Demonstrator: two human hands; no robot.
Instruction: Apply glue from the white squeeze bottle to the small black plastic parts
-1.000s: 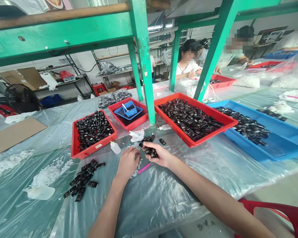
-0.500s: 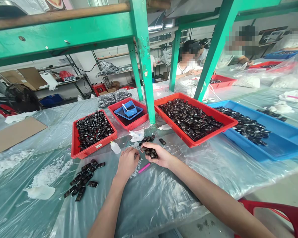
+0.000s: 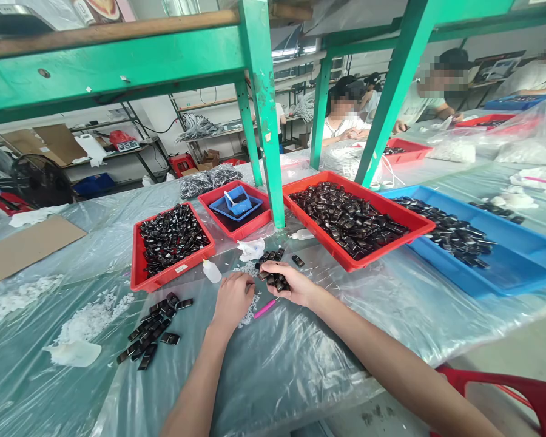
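Right hand point(image 3: 293, 285), grip closed round a cluster of small black pieces point(image 3: 276, 281) above the desk point(image 3: 300, 376); left hand point(image 3: 234, 295) just beside, curled, palm hidden, cannot tell whether its grip holds anything; pink stick point(image 3: 264, 309) near both hands, white bits point(image 3: 247, 317) beside it; bottle point(image 3: 212, 272) beyond left hand; loose black pile point(image 3: 151, 332) farther left; red tray point(image 3: 391, 249) of black parts ahead right, blue tray point(image 3: 523, 264) past it.
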